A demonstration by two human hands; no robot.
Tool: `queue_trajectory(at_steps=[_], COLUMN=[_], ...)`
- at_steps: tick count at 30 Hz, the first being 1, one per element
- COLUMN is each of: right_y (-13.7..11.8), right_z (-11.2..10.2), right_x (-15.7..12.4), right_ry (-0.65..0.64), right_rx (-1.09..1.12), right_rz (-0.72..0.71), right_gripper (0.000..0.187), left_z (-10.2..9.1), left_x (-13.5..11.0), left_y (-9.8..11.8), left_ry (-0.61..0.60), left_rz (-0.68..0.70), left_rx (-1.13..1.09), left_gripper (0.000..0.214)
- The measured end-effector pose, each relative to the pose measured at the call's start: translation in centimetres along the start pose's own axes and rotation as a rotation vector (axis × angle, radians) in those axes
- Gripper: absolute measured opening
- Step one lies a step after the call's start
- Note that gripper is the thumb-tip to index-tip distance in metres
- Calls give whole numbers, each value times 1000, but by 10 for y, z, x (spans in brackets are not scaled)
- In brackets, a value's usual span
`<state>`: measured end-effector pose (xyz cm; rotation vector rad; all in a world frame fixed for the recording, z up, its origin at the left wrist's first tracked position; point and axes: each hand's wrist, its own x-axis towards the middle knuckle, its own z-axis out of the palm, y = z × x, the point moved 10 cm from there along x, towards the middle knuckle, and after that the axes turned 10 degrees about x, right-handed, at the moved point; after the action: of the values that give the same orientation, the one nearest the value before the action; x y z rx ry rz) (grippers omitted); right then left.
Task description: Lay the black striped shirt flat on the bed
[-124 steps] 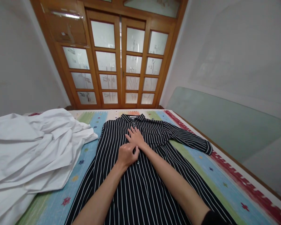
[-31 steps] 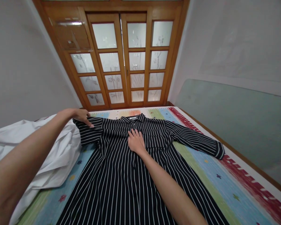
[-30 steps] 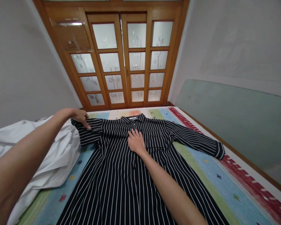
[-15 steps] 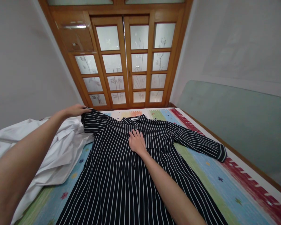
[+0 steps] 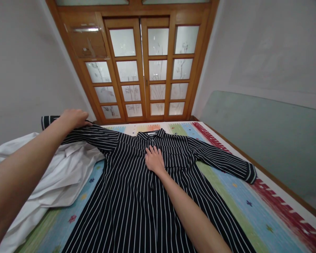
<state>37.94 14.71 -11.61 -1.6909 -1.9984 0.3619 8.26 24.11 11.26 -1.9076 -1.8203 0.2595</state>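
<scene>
A black shirt dress with white stripes (image 5: 131, 189) lies spread face up, its collar toward the far edge. My left hand (image 5: 75, 118) is closed on its left-side sleeve, which stretches out past the hand over white cloth; the fingertips are partly hidden behind the hand. My right hand (image 5: 155, 160) rests flat on the chest just below the collar, fingers stretched out. On the right, the other sleeve (image 5: 223, 160) lies angled outward, its striped cuff near the red border of the patterned cover.
A crumpled white cloth (image 5: 65, 179) lies at the left under the sleeve. The colourful patterned cover (image 5: 246, 207) spreads beneath the dress. Wooden doors with glass panes (image 5: 147, 70) stand beyond the far edge. A pale green board (image 5: 265, 137) leans along the right wall.
My left hand has moved slightly left, and the left-side sleeve, bunched before, now extends outward with its cuff showing. My right hand stays in place on the chest.
</scene>
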Motion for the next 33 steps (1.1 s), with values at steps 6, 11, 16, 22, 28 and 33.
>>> queue_trajectory(at_steps=[6, 11, 16, 22, 28, 33], right_y=[-1, -3, -2, -2, -7, -6], right_z=[-2, -3, -1, -4, -7, -4], right_x=[-1, 0, 0, -1, -3, -2], right_ry=[15, 21, -14, 24, 47, 44], right_rx=[-10, 1, 10, 2, -15, -18], right_rz=[-10, -12, -2, -14, -49, -40], right_gripper=[50, 50, 52, 50, 46, 48], left_z=[16, 32, 22, 41, 72, 77], left_x=[-20, -17, -15, -7, 3, 2], left_y=[16, 71, 190, 309, 329, 325], left_ry=[-100, -68, 88, 84, 77, 123], left_rz=[22, 109, 322, 392, 261, 253], left_rx=[214, 133, -231, -420, -538, -586], left_gripper=[54, 44, 43, 43, 49, 49])
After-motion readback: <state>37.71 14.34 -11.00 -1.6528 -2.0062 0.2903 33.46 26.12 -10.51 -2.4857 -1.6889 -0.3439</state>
